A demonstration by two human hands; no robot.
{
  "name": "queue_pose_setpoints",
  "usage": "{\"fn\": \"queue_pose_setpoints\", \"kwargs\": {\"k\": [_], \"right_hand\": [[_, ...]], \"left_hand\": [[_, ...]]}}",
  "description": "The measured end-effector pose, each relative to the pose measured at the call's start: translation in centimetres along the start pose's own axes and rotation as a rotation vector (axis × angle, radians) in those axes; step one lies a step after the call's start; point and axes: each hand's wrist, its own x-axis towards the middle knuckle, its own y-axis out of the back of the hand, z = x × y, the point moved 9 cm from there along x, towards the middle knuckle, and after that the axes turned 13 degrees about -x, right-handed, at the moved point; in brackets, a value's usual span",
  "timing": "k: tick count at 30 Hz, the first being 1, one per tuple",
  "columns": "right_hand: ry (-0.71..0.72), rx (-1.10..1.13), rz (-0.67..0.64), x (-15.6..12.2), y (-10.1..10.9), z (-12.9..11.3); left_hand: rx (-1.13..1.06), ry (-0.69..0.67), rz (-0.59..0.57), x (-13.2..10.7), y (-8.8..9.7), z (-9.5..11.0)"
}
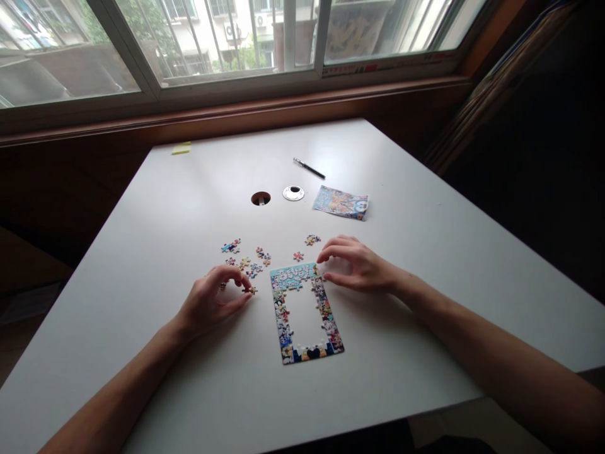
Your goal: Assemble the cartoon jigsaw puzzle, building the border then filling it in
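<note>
The jigsaw puzzle (309,353) lies on the white table with its border joined and its middle showing bare table. Left of it, my left hand (210,295) pinches a small puzzle piece (249,291) between thumb and fingertip, low over the table. At the puzzle's upper right corner rests my right hand (357,265), thumb and fingers apart, fingertips close to the edge; whether they touch it I cannot tell. Several loose pieces (254,270) are scattered beyond my left hand. A red piece (298,256) and a small cluster of pieces (312,239) sit above the puzzle.
A printed picture sheet (343,203) lies farther back on the white table (203,208), with a black pen (309,168) behind it. A round metal cover (293,193) sits beside a cable hole (261,198). A yellow sticky note (181,148) is at the far left edge, before the window.
</note>
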Motion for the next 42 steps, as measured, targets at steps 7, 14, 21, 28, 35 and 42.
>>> {"fn": "queue_pose_setpoints", "kwargs": {"k": [7,14,21,28,35,42], "right_hand": [[-0.025,0.007,-0.075,-0.3,-0.6,0.9],[-0.297,-0.069,0.108,-0.5,0.3,4.0],[-0.316,-0.1,0.176,-0.4,0.2,4.2],[-0.284,-0.098,0.183,-0.4,0.1,4.3],[-0.283,-0.107,0.203,-0.2,0.3,4.1],[-0.21,-0.024,0.339,-0.2,2.1,1.0]], "left_hand": [[-0.035,-0.082,0.017,0.3,0.5,1.6],[0.235,-0.047,0.31,0.2,4.2,0.7],[0.573,-0.018,0.091,2.7,2.1,0.0],[0.481,0.07,-0.126,5.5,-0.6,-0.6],[0.06,0.273,-0.228,6.6,-1.4,0.0],[-0.368,0.405,-0.178,7.8,-5.9,1.4]]}}
